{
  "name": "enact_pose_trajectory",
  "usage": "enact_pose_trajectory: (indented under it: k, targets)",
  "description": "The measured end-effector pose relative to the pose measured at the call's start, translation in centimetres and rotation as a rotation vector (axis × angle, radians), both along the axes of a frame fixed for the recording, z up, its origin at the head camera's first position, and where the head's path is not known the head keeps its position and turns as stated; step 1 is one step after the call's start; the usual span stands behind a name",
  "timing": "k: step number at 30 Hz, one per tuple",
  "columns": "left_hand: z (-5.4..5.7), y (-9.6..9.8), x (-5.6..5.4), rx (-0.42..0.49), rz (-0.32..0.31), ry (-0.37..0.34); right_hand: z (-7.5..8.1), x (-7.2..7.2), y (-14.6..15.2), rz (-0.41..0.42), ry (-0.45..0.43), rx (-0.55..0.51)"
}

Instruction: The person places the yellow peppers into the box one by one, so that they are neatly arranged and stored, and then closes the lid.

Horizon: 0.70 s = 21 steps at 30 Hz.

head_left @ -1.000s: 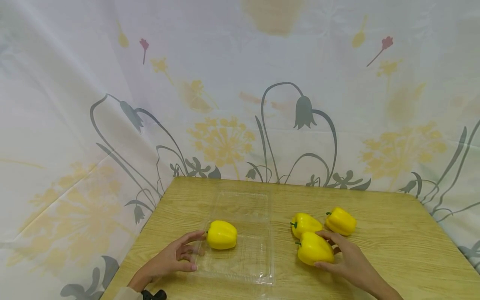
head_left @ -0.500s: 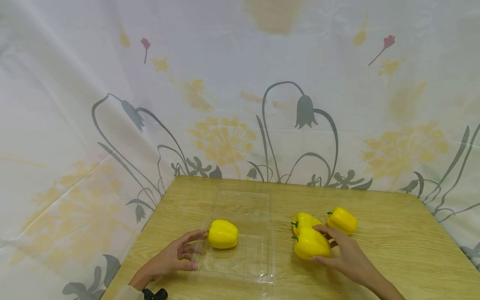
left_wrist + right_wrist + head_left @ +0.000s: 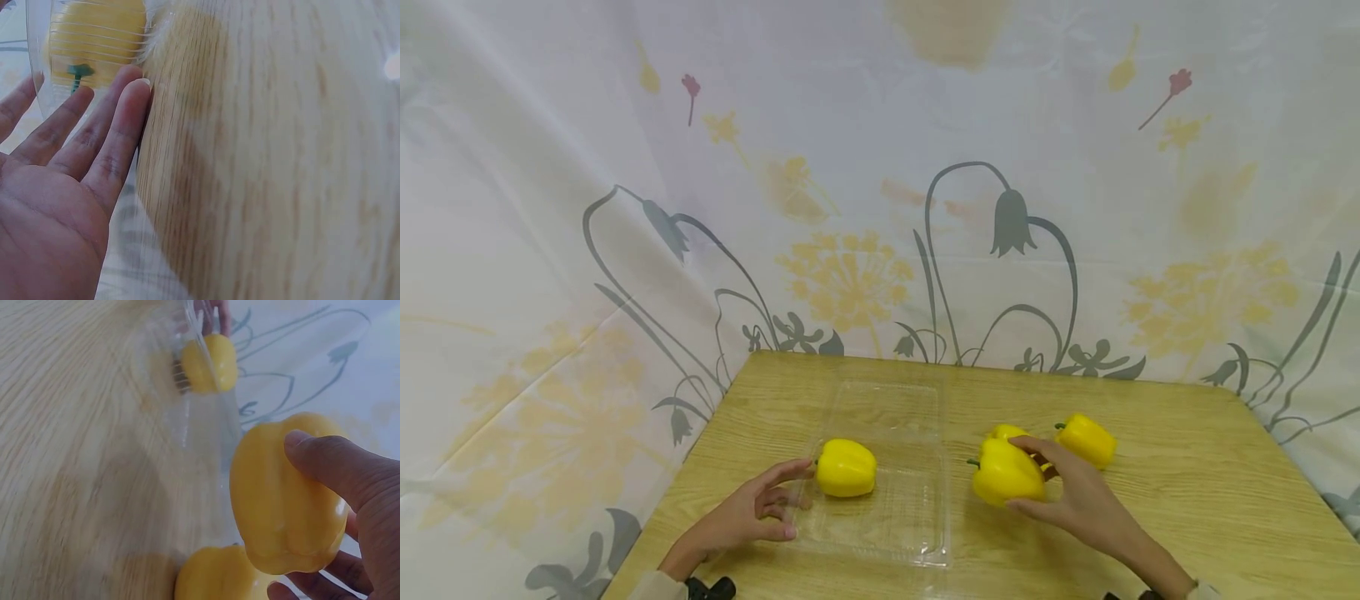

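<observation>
My right hand (image 3: 1075, 500) grips a yellow bell pepper (image 3: 1009, 475) with a green stem, thumb on one side and fingers on the other. In the right wrist view this pepper is held above the wooden surface. A clear plastic clamshell container (image 3: 906, 521) lies with its lid laid back, and one yellow bell pepper (image 3: 846, 468) rests in its left half. Beside the container's left wall is my left hand (image 3: 748, 512), its fingers loosely extended. In the left wrist view, fingertips (image 3: 134, 94) are right at the clear wall.
Behind the held pepper, another yellow bell pepper (image 3: 1004, 431) is partly hidden. To its right lies one more yellow bell pepper (image 3: 1086, 442). A wood-grain table (image 3: 1195, 492) bears everything, with a flower-printed curtain (image 3: 865, 167) hanging along its back and left.
My right hand has moved left and slightly away from me with the pepper, which now covers more of the pepper behind it. The left hand and container stay as they were.
</observation>
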State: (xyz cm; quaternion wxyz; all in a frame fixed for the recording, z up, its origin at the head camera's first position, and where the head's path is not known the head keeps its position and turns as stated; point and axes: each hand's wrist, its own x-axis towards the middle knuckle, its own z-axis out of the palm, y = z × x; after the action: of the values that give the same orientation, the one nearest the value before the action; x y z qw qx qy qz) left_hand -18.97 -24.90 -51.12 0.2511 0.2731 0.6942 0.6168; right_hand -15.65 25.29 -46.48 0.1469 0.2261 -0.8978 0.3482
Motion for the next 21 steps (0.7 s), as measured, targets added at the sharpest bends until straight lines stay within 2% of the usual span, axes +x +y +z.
enact_pose_trajectory:
  k: [5, 12, 21]
  targets:
    - [0.0, 0.1, -0.1, 0.006, 0.002, 0.001, 0.5, -0.5, -1.0, 0.046, 0.013, -0.015]
    - [0.2, 0.0, 0.0, -0.007, 0.006, -0.005, 0.9, -1.4, -2.6, 0.096, -0.014, -0.032]
    - [0.3, 0.1, 0.2, -0.014, 0.013, -0.027, 1.4, -1.7, -4.1, 0.130, -0.034, -0.035]
